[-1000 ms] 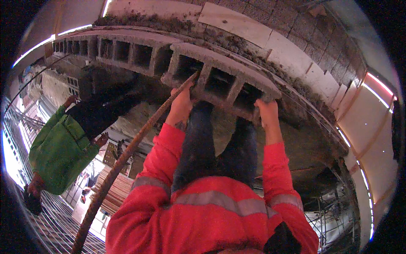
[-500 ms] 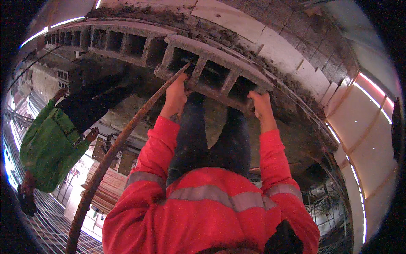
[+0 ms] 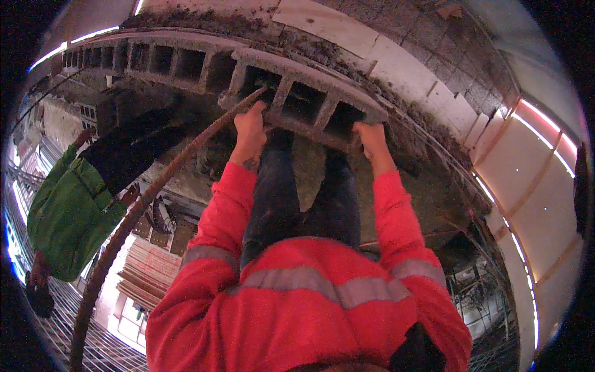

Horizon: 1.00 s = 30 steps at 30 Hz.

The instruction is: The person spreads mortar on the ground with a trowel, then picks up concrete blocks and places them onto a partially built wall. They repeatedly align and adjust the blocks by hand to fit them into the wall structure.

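Positioning, apparently, a grey hollow concrete block (image 3: 310,79) | left hand (image 3: 251,131) and right hand (image 3: 373,142) are gripping its near edge | next move is likely needing level, even support

Rusty bar (image 3: 127,226), obstacle beside left hand (image 3: 250,128)

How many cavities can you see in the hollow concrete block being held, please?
3: left cavity, partly covered by the rusty rebar; middle cavity; right cavity, beside the right hand. None seems wholly hidden.
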Each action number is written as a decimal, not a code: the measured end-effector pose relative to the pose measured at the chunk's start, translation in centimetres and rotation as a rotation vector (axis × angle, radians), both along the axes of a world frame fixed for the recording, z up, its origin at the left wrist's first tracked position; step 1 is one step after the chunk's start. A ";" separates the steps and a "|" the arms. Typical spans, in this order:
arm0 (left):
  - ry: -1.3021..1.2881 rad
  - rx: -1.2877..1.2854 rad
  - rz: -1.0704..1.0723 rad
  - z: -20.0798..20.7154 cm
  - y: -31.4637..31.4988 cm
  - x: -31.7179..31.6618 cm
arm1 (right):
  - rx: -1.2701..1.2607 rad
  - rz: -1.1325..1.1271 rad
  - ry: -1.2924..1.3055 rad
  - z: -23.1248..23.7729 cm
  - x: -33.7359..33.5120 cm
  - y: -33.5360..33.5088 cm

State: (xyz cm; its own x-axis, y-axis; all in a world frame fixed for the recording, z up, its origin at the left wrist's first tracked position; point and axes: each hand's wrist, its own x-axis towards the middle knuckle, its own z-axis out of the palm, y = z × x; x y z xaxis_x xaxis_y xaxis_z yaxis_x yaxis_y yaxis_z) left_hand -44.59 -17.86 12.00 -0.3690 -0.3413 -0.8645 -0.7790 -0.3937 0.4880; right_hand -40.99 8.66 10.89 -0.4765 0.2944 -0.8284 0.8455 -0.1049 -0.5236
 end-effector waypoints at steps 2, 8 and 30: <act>0.042 0.003 -0.008 -0.4 0.1 0.4 | -0.055 0.101 -0.078 0.3 -0.5 1.0; 0.082 0.036 0.018 -3.1 -1.0 0.5 | -0.045 0.051 0.001 -1.5 -0.1 0.4; 0.528 -1.411 -0.652 0.2 6.7 4.9 | 0.021 0.354 0.032 -6.4 1.5 3.6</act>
